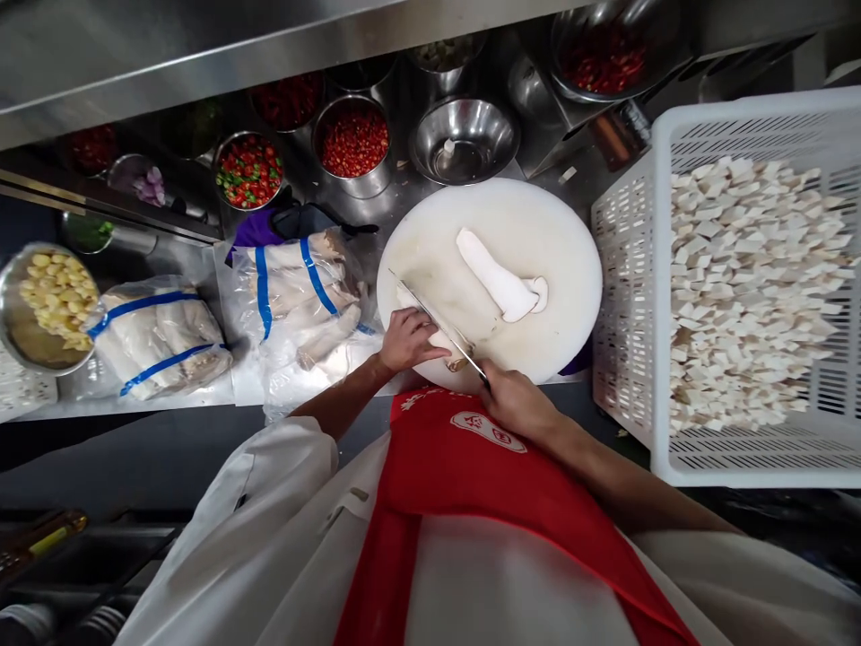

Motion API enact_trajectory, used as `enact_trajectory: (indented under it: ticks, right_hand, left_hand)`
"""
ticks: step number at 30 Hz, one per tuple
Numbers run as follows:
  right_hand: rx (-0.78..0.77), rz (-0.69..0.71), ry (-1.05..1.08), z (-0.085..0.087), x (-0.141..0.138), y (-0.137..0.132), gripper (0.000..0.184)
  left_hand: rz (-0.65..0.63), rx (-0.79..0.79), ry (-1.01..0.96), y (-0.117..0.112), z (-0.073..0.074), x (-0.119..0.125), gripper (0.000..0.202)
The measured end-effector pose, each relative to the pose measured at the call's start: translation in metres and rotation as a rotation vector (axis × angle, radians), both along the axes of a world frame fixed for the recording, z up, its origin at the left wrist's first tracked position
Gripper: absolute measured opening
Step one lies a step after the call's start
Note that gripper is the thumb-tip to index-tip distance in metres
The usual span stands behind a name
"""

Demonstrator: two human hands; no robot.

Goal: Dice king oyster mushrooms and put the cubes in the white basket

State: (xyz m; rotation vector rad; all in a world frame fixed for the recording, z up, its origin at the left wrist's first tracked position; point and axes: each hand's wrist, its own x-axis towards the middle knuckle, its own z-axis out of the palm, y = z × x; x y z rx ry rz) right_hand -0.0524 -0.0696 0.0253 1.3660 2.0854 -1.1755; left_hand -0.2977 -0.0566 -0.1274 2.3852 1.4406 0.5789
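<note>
A round white cutting board lies in front of me. My left hand is closed over a king oyster mushroom at the board's near left side and partly hides it. In my right hand is the handle of a kitchen knife, its blade slanting to the far left along the mushroom, close by my left fingers. I cannot tell how deep the blade has cut. Farther in on the board, sliced king oyster mushroom pieces lie flat, partly overlapping, apart from both hands.
On the right stands a white plastic basket with many cut mushroom chunks. Two blue-striped bags of mushrooms lie left. Behind the board sit a metal bowl and containers of chopped red chillies. Peeled garlic is far left.
</note>
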Motion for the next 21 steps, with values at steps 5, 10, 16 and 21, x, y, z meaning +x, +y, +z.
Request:
enact_trajectory:
  ticks: [5, 10, 16, 21]
  right_hand:
    - [0.048, -0.044, 0.007, -0.023, -0.001, -0.009, 0.037]
    - [-0.064, -0.249, 0.285, -0.025, 0.002, -0.006, 0.056]
    - [-0.243, -0.307, 0.241, -0.009, -0.007, 0.01, 0.063]
    - [-0.078, -0.244, 0.197, -0.005, -0.008, 0.008, 0.048]
  left_hand:
    - [0.003, 0.13, -0.081, 0.001, 0.001, 0.001, 0.055]
    - [-0.004, 0.204, -0.117, 0.001, 0.008, 0.002, 0.054]
    - [0.013, 0.198, -0.142, -0.002, 0.009, 0.001, 0.05]
    - [0.015, 0.155, -0.154, -0.005, 0.009, 0.0, 0.047]
